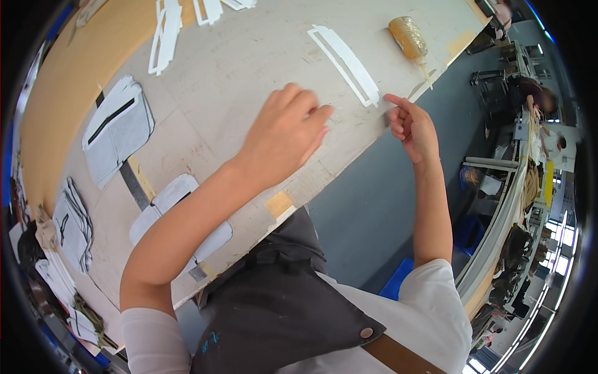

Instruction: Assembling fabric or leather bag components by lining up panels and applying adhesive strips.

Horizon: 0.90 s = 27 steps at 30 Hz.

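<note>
My left hand [286, 134] is over the table, its fingers curled in and slightly smeared at the tips. Whatever it may hold is hidden. My right hand [412, 128] is at the table's edge, index finger stretched out and the others loosely bent, with nothing visible in it. The index fingertip is close to the lower end of a white strip [355, 65] with a long narrow slot. Beyond the strip lies a clear bottle [408, 37] of amber contents, its thin nozzle pointing toward the table edge.
More slotted white strips [165, 37] lie at the far left. Grey fabric panels with dark slits [121, 128] rest on the left, near a stacked pile [73, 227]. Another grey piece [215, 240] is partly under my left arm. Other people work at the right, beyond the grey floor [367, 193].
</note>
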Motion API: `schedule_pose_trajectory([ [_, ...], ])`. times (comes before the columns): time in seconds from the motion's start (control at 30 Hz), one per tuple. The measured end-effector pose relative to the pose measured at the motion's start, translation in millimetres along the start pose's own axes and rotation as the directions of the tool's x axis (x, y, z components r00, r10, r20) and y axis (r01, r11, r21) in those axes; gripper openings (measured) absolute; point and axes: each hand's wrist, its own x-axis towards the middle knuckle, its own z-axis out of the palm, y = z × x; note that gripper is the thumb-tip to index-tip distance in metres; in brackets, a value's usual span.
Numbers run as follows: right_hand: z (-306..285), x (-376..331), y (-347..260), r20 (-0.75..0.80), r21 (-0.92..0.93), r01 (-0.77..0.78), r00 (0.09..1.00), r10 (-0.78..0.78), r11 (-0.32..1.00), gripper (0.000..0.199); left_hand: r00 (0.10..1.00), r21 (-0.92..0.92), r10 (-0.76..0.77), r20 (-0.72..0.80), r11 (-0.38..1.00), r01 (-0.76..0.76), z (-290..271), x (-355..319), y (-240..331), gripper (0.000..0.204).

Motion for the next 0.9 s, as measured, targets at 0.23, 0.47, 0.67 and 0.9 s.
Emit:
schedule_pose_trajectory([
  [0.23, -2, 4, -5, 0.109, 0.085, -0.094, 0.990, 0.085, 0.992, 0.032, 0.994, 0.048, 0.023, 0.106, 0.998, -0.029, 81, 59, -18, 0.029],
  [0.47, -4, 4, -11, 0.169, 0.106, -0.172, 0.974, 0.152, 0.979, 0.035, 0.993, 0.098, 0.040, 0.107, 0.994, -0.051, 98, 67, -20, 0.031],
  [0.67, -19, 19, 0, 0.364, 0.395, -0.356, 0.907, 0.211, 0.847, 0.038, 0.995, 0.136, 0.030, 0.094, 0.990, -0.043, 100, 72, -12, 0.034],
  [0.9, -1, 23, 1, 0.224, 0.322, -0.224, 0.962, 0.156, 0.920, 0.034, 0.988, 0.134, -0.154, -0.022, 0.979, 0.156, 114, 81, -12, 0.011],
])
